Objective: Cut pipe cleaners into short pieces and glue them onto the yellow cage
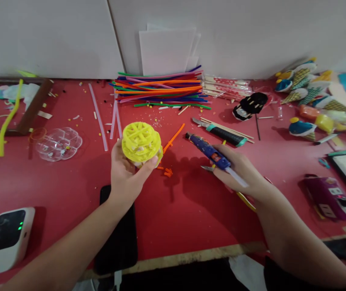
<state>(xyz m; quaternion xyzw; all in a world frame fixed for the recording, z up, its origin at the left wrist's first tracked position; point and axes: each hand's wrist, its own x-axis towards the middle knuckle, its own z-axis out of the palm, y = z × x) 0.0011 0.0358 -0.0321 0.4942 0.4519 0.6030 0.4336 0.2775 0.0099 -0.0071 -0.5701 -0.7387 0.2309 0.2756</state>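
My left hand [127, 169] is wrapped round a round yellow pipe-cleaner craft [141, 141], its crossed top facing up and some whitish material showing below. The craft is held above the table, left of centre. My right hand [236, 165] is closed on a blue glue gun [207, 149], whose dark nozzle points up and left toward the craft, without touching it. A clear glue stick [236, 177] sticks out of the gun's back end. Under this hand lies a tool with a metal tip and a yellow handle [246, 202], mostly hidden. Orange pipe-cleaner pieces [168, 172] lie between the hands.
Behind are a pile of coloured pipe cleaners [161, 89], a utility knife [226, 134] beside wooden sticks, and a black craft piece [250, 106]. A clear bead tray [59, 144] sits left. A black phone [118, 238] lies under my left forearm; a purple box [327, 198] stands right.
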